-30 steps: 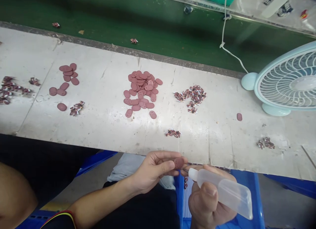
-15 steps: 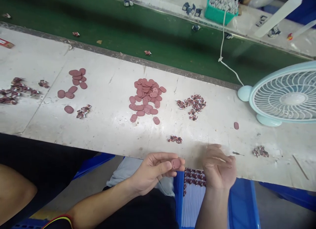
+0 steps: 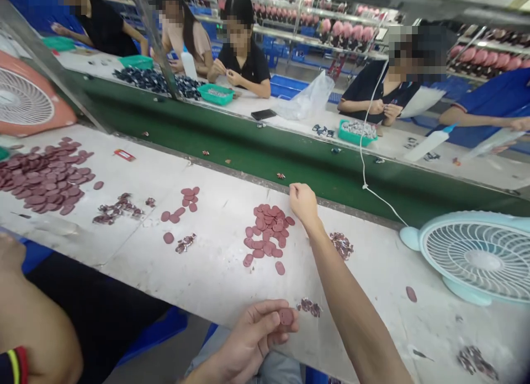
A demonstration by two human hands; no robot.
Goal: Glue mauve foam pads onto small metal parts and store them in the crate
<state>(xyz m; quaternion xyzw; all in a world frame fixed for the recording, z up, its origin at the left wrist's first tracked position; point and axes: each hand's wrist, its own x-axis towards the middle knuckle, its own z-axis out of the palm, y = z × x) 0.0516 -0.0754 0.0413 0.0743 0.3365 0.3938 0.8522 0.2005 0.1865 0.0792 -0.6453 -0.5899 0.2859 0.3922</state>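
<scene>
My left hand pinches a reddish-brown oval piece between thumb and fingers, over the near edge of the white table. My right hand is stretched out to the table's far edge, beside the green belt. Its fingers are curled, and what they hold, if anything, is hidden. Just left of that arm lies a pile of oval pieces. The forearm partly covers a cluster of small brown-and-white parts. A smaller cluster lies right of my left hand.
A light-blue fan stands at right, its white cord crossing the belt. More ovals and small parts lie at left, near another person's arm. Several people sit across the belt, beside green baskets.
My right hand has moved from the near edge forward to the far edge, its fingers now curled. My left hand still holds the oval. The view has tilted up, showing people across the belt.
</scene>
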